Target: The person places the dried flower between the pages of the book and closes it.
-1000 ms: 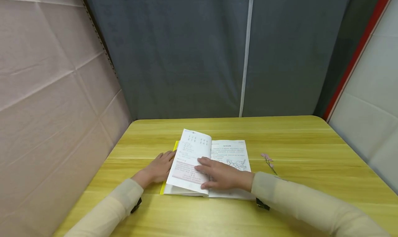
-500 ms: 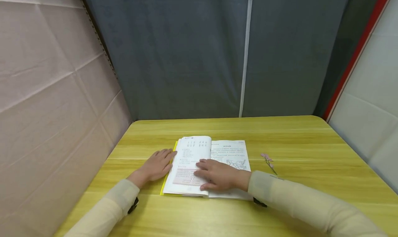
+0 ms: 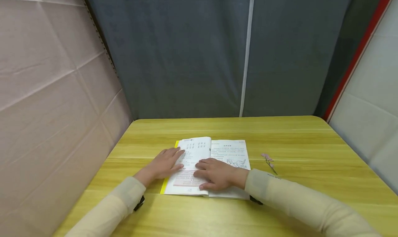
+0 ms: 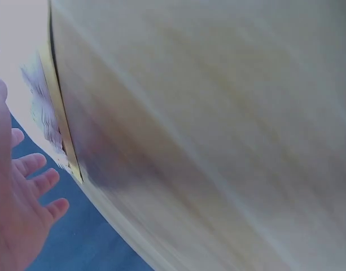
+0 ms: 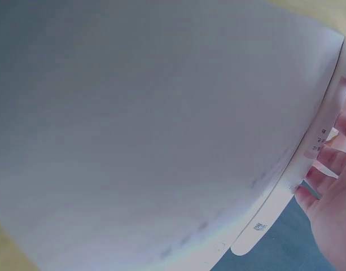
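An open book (image 3: 227,147) with printed white pages and a yellow cover edge lies on the wooden table. My left hand (image 3: 163,163) rests with extended fingers on the outer part of its left page. Across the gutter reaches my right hand (image 3: 217,174), its spread fingertips touching the left page near the fold. In the left wrist view the left hand (image 4: 20,203) shows separated fingers beside the book's edge. The right wrist view has the right hand (image 5: 336,197) at the far right, fingers against the page (image 5: 161,124).
A small stem with pink flowers (image 3: 268,159) lies on the table (image 3: 199,216) to the right of the book. A grey curtain (image 3: 186,57) hangs behind the table. Pale cloth panels stand at both sides.
The raised left page has come down flat onto the left side. My left hand has shifted from beside the book onto that page. The right hand stays near the fold.
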`<state>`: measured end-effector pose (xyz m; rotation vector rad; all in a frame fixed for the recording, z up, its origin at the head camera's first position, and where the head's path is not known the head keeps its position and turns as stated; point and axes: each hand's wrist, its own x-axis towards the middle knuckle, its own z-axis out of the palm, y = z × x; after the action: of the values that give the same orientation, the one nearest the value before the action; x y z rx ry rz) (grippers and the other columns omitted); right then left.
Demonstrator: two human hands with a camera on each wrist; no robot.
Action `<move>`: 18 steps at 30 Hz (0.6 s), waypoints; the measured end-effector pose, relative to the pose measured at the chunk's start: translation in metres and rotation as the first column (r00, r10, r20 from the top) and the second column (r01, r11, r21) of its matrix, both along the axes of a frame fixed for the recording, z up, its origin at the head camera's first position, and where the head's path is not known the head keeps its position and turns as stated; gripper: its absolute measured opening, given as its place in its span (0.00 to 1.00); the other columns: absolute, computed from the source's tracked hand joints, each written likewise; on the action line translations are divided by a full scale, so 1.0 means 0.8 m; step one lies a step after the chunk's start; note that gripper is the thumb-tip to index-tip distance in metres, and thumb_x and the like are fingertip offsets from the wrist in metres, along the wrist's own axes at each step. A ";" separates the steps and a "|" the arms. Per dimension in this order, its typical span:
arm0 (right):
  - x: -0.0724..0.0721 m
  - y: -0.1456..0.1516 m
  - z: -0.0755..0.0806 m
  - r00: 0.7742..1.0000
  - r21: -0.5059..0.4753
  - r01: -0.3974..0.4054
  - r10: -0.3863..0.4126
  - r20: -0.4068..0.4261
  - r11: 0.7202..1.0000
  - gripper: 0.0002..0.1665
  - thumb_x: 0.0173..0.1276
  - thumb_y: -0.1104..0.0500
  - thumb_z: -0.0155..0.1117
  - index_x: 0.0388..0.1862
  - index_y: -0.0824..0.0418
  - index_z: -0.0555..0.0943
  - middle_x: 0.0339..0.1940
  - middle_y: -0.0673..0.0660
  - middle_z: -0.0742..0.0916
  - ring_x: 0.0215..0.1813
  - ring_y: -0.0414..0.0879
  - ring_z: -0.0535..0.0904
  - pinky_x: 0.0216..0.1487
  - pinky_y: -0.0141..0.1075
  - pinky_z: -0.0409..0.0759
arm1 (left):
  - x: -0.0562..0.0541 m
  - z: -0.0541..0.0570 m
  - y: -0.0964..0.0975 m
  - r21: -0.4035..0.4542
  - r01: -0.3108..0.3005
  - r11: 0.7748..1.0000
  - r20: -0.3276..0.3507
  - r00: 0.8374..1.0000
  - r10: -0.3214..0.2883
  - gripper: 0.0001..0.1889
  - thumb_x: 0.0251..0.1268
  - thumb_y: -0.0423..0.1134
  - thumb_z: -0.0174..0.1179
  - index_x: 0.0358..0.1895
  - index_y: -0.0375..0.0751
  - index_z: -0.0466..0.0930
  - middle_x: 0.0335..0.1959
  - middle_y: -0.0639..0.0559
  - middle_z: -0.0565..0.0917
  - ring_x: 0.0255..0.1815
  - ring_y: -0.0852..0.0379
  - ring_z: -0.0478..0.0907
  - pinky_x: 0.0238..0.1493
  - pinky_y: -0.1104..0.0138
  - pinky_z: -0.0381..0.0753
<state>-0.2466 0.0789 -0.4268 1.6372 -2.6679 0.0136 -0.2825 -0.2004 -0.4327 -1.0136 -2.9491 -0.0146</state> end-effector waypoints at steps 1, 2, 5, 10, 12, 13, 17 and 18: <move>0.000 0.000 0.001 1.000 0.002 0.002 -0.002 0.006 1.000 0.34 0.75 0.34 0.41 0.71 0.49 0.69 0.72 0.56 0.69 0.74 0.53 0.59 0.72 0.46 0.54 | 0.000 0.000 0.002 -0.003 -0.003 1.000 0.010 1.000 0.003 0.35 0.75 0.59 0.44 0.76 0.41 0.55 0.74 0.39 0.59 0.73 0.42 0.56 0.69 0.48 0.55; 0.001 0.000 0.001 1.000 0.004 0.006 -0.006 0.016 1.000 0.34 0.75 0.34 0.41 0.71 0.49 0.69 0.73 0.56 0.69 0.74 0.53 0.59 0.72 0.46 0.54 | 0.001 0.000 0.003 -0.011 -0.008 1.000 0.021 1.000 0.008 0.36 0.74 0.60 0.44 0.76 0.42 0.55 0.74 0.39 0.59 0.73 0.42 0.56 0.69 0.48 0.54; 0.001 -0.002 0.001 0.999 0.010 0.013 -0.014 0.037 1.000 0.33 0.75 0.35 0.42 0.71 0.48 0.69 0.73 0.55 0.69 0.74 0.53 0.58 0.72 0.46 0.53 | 0.003 -0.001 0.005 -0.030 -0.017 0.999 0.043 0.999 0.018 0.37 0.74 0.62 0.43 0.76 0.41 0.54 0.75 0.39 0.58 0.73 0.41 0.56 0.69 0.47 0.54; -0.001 -0.004 -0.001 0.997 0.031 0.033 -0.035 0.069 0.999 0.33 0.75 0.34 0.41 0.72 0.46 0.68 0.74 0.54 0.68 0.75 0.52 0.57 0.73 0.47 0.50 | 0.005 -0.003 0.005 -0.073 -0.036 0.997 0.053 0.998 0.039 0.39 0.72 0.64 0.43 0.76 0.41 0.55 0.75 0.38 0.57 0.73 0.40 0.56 0.68 0.45 0.54; 0.000 -0.004 -0.001 0.996 0.039 0.042 -0.045 0.080 0.998 0.33 0.75 0.34 0.40 0.72 0.45 0.68 0.74 0.53 0.67 0.76 0.52 0.56 0.73 0.47 0.49 | 0.006 -0.004 0.005 -0.083 -0.039 0.996 0.048 0.998 0.043 0.39 0.72 0.65 0.42 0.76 0.41 0.55 0.74 0.39 0.58 0.72 0.40 0.56 0.68 0.45 0.55; 0.000 -0.004 -0.001 0.995 0.042 0.045 -0.049 0.083 0.998 0.33 0.75 0.34 0.40 0.72 0.45 0.68 0.74 0.53 0.67 0.76 0.51 0.56 0.73 0.47 0.49 | 0.006 -0.005 0.005 -0.085 -0.039 0.996 0.046 0.998 0.043 0.39 0.72 0.65 0.42 0.76 0.41 0.56 0.74 0.38 0.58 0.72 0.40 0.56 0.68 0.45 0.55; 0.001 -0.004 0.000 0.994 0.049 0.054 -0.059 0.094 0.997 0.33 0.75 0.35 0.41 0.72 0.45 0.67 0.75 0.53 0.66 0.76 0.51 0.55 0.73 0.47 0.49 | 0.006 -0.008 0.005 -0.090 -0.039 0.995 0.045 0.998 0.044 0.39 0.72 0.65 0.41 0.76 0.41 0.55 0.75 0.39 0.58 0.72 0.40 0.56 0.68 0.44 0.55; 0.001 -0.004 0.000 0.994 0.049 0.054 -0.058 0.094 0.997 0.33 0.75 0.35 0.41 0.72 0.46 0.67 0.75 0.53 0.66 0.76 0.51 0.54 0.73 0.47 0.49 | 0.005 -0.008 0.005 -0.093 -0.040 0.995 0.046 0.998 0.045 0.40 0.72 0.65 0.41 0.76 0.41 0.55 0.75 0.39 0.57 0.73 0.40 0.56 0.68 0.44 0.54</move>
<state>-0.2454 0.0755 -0.4265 1.6132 -2.8043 0.0307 -0.2782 -0.1964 -0.4392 -0.9735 -3.0402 0.1004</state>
